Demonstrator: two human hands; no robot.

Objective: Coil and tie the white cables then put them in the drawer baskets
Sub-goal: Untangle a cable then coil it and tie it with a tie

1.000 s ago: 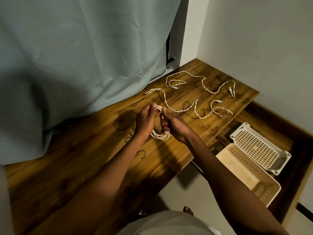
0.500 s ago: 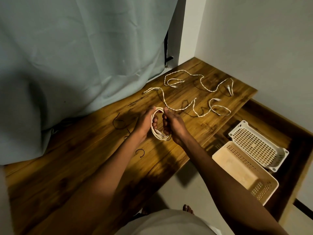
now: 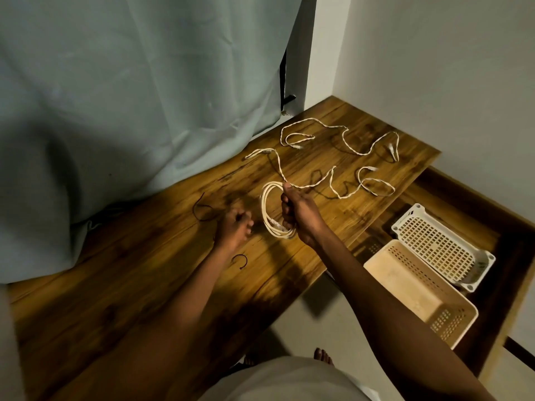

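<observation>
My right hand (image 3: 299,214) grips a coiled white cable (image 3: 267,211) and holds the coil upright just above the wooden table (image 3: 144,285). My left hand (image 3: 236,224) hovers left of the coil with its fingers curled; I see nothing in it. Two loose white cables lie uncoiled beyond my hands, one near (image 3: 335,180) and one farther back (image 3: 344,137). In the open drawer (image 3: 503,227) at the right sit a white basket (image 3: 417,209) and a beige basket (image 3: 419,302).
Thin black ties lie on the table, one (image 3: 202,211) left of my left hand and another (image 3: 240,260) by my left wrist. A pale curtain (image 3: 130,96) hangs along the table's far side. White walls close the corner.
My left hand has let go of the coil and drawn left toward the black ties. The right hand alone keeps the coil, now farther from my body.
</observation>
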